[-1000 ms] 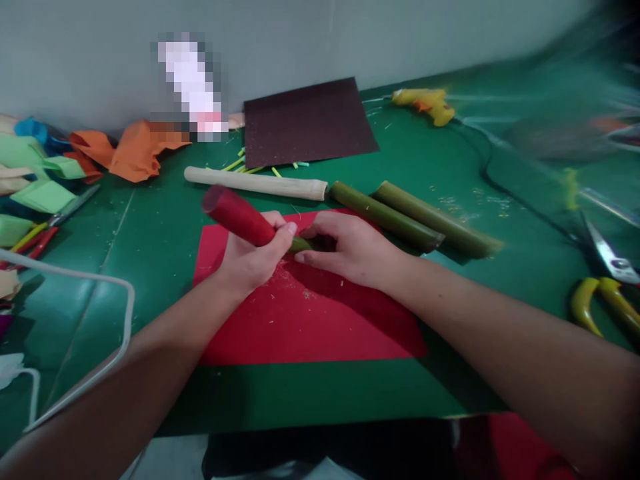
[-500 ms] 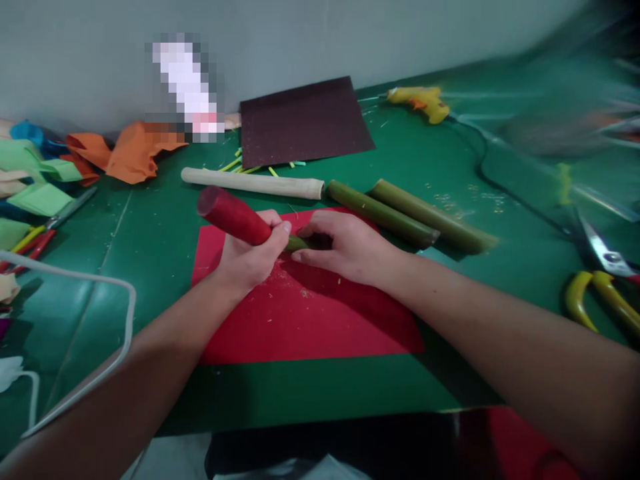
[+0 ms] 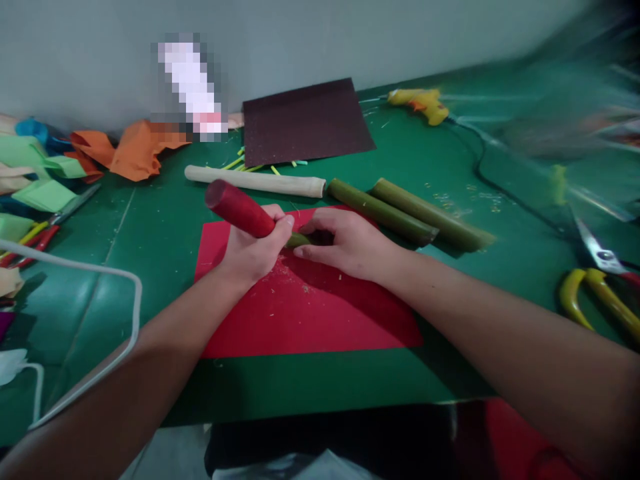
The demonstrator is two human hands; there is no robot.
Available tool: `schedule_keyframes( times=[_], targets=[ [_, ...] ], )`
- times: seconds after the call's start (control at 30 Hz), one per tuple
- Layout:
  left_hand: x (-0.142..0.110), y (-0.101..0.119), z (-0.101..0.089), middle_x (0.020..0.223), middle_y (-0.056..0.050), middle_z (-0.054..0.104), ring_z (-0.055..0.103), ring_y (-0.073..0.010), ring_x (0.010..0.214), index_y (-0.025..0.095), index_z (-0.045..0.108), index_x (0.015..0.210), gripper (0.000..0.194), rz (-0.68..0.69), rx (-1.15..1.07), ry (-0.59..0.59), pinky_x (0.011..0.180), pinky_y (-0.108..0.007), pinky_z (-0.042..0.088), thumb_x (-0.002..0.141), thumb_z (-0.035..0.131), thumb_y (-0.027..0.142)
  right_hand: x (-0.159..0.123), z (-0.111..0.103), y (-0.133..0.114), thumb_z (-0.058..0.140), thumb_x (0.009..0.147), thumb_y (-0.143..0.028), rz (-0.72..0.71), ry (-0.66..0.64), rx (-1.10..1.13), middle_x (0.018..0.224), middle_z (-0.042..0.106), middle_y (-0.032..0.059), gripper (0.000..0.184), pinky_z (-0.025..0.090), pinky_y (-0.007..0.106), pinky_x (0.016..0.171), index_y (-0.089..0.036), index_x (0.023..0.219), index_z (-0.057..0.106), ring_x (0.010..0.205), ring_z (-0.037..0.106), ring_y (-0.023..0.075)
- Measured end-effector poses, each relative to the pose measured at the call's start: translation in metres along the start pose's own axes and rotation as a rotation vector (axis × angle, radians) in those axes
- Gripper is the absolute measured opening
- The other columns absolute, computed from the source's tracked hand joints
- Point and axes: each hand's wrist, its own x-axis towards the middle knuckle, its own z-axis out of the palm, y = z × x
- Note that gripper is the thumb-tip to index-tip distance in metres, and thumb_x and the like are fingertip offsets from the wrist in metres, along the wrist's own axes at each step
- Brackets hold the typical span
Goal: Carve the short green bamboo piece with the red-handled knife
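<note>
My left hand (image 3: 260,243) is wrapped round a bamboo tube whose thick upper-left end is a red cylinder (image 3: 240,208). A short green stretch (image 3: 299,240) of the tube shows between my hands. Around its lower right end curl the fingers and thumb of my right hand (image 3: 340,240), which hide that end. Both hands are over a red sheet (image 3: 320,320) strewn with small pale shavings. Just beyond my right hand lie two green bamboo pieces (image 3: 383,212) (image 3: 435,215), and a pale bamboo stick (image 3: 255,181) lies behind my left hand.
A dark sheet (image 3: 307,123) and a yellow glue gun (image 3: 420,105) with its cord lie at the back. Yellow-handled shears (image 3: 600,280) are at right. Orange cloth-like pieces (image 3: 137,152) and red-handled scissors (image 3: 40,243) lie left. A white cable (image 3: 136,307) crosses near my left forearm.
The whole view has shifted slightly. Both hands keep the same grip on the bamboo tube, with its red end tilted up to the left as before.
</note>
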Motion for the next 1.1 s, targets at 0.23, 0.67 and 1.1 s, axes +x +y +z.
schedule_keyframes(
  times=[0.23,0.67,1.1],
  targets=[
    [0.0005,-0.0008,0.0021,0.048,0.006,0.040,0.035,-0.0085,0.047,0.021,0.049,0.054,0.031,0.011,-0.033,0.041,0.048,-0.024,0.035,0.082,0.062,0.025,-0.0005,0.0012,0.0015,0.077,0.085,-0.035,0.007,0.031,0.032,0.092,0.073,0.0060,0.020,0.044,0.034,0.073,-0.017,0.093,0.075,0.084,0.063,0.0197],
    [0.0034,0.0042,0.0003,0.050,0.004,0.040,0.038,-0.0092,0.049,0.020,0.047,0.052,0.030,-0.036,0.002,-0.019,0.046,-0.024,0.034,0.076,0.064,0.023,-0.0026,0.0007,0.0003,0.074,0.086,-0.037,0.025,0.014,0.127,0.096,0.074,0.0069,0.022,0.046,0.035,0.075,-0.017,0.096,0.075,0.086,0.064,0.0202],
    [0.0020,0.0044,-0.0040,0.049,0.005,0.039,0.034,-0.0089,0.048,0.020,0.047,0.052,0.030,-0.046,-0.020,-0.072,0.047,-0.025,0.031,0.077,0.063,0.026,-0.0014,-0.0007,-0.0011,0.076,0.086,-0.034,0.010,0.005,0.053,0.093,0.073,0.0064,0.020,0.045,0.034,0.075,-0.016,0.094,0.075,0.085,0.063,0.0195]
  ],
)
